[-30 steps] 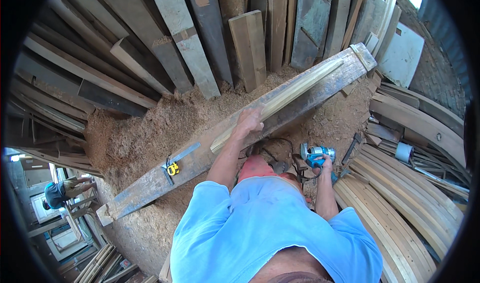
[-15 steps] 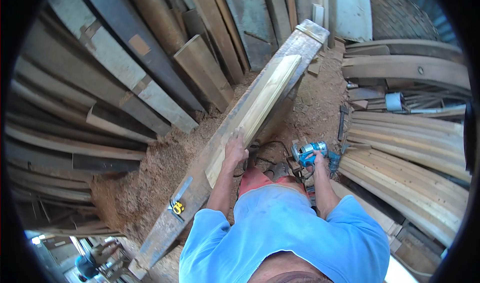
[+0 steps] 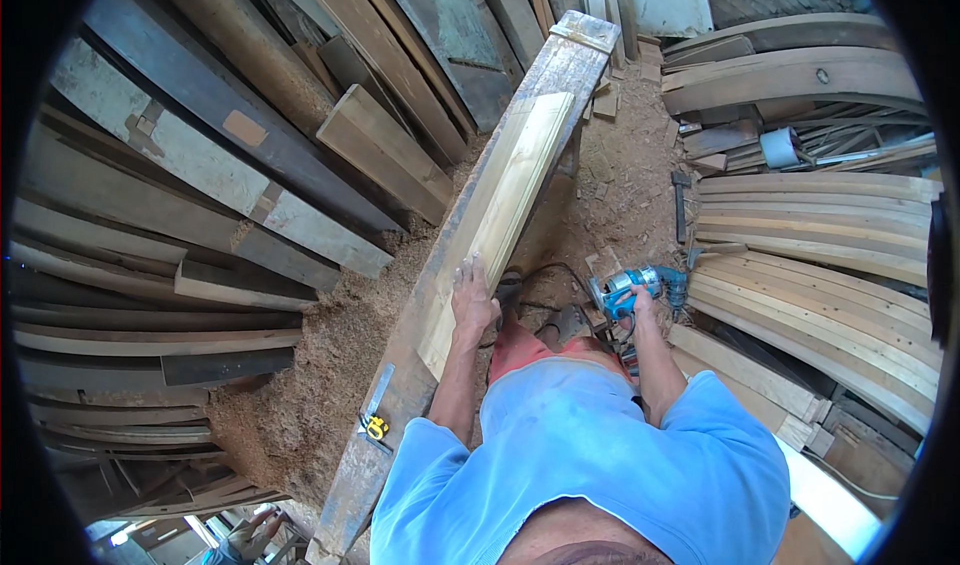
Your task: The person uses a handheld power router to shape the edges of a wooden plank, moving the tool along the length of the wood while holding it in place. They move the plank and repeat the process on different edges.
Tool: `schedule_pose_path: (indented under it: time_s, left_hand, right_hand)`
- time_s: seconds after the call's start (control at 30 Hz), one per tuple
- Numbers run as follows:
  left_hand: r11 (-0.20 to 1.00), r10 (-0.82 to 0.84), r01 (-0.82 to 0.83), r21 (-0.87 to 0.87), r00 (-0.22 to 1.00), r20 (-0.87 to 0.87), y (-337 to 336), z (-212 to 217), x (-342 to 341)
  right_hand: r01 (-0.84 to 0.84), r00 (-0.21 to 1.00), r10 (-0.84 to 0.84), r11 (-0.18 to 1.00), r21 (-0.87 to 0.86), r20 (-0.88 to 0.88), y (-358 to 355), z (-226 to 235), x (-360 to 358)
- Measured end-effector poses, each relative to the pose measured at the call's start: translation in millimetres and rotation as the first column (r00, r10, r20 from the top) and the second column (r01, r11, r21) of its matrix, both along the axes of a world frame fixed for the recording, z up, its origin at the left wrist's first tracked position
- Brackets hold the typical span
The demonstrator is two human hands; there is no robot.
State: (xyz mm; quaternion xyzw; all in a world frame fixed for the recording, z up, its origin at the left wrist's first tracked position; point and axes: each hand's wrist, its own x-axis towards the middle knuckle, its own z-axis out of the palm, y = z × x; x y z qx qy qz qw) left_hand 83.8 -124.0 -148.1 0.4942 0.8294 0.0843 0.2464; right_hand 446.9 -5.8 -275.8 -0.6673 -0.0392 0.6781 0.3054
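My left hand (image 3: 474, 300) lies on a pale wooden board (image 3: 510, 205), its fingers stretched out flat along the surface. The board has a grooved long edge and rests on a long, worn plank bench (image 3: 400, 390) running diagonally in front of me. Off to the right, my right hand (image 3: 640, 307) is closed round a teal-and-silver handheld router (image 3: 625, 290), held up beside the bench and apart from the board. A dark cord hangs near it. A metal square (image 3: 380, 387) and a yellow tape measure (image 3: 376, 427) lie on the bench's near end.
Long planks (image 3: 230, 205) lean along the left side above heaped sawdust (image 3: 320, 375). Stacked pale boards (image 3: 810, 315) and curved timbers (image 3: 790, 83) line the right. A dark clamp bar (image 3: 681, 208) lies beside the stacks. Another person (image 3: 245, 540) is at the lower left.
The view has shifted slightly, so bench and board appear turned and moved left. The left hand stays on the board, and the right hand still holds the router.
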Motion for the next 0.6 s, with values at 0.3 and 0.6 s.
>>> schedule_pose_path:
  time_s: [0.3, 0.6]
  left_hand:
    - [0.999, -0.027, 0.028, 0.044, 0.999, -0.020, 1.3, -1.0, 8.3]
    - [0.979, -0.085, 0.116, 0.168, 0.980, -0.179, 38.5, -58.0, -8.3]
  right_hand:
    - [0.049, 0.999, -0.049, 0.999, -0.018, 0.009, 4.5, -47.4, 12.7]
    - [0.132, 0.982, -0.136, 0.991, -0.038, -0.129, 7.3, -52.1, 13.7]
